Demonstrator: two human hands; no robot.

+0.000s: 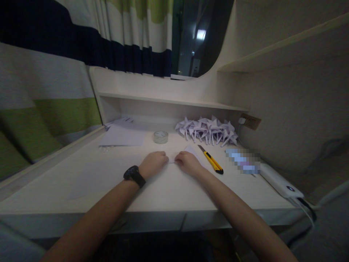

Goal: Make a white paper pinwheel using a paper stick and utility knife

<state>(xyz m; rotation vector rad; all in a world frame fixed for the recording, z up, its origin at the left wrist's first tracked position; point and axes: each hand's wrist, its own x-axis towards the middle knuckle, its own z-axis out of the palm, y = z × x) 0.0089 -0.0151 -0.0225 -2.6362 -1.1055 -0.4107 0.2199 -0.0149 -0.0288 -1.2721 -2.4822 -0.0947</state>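
Fingers of both hands pinched a white paper [191,150] at the middle of the tabletop [81,182].
Left hand [153,163], a black watch [134,175] on its wrist, and right hand [188,163] lay curled, knuckles nearly touching, pressing the paper flat; a yellow knife [211,159] lay just right of the right hand; a tape roll [160,137] stood behind the hands; folded paper pinwheels [208,130] were heaped at the back right; loose sheets [122,135] lay back left.

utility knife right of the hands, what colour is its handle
Yellow with black trim on the utility knife, clear in the head view.
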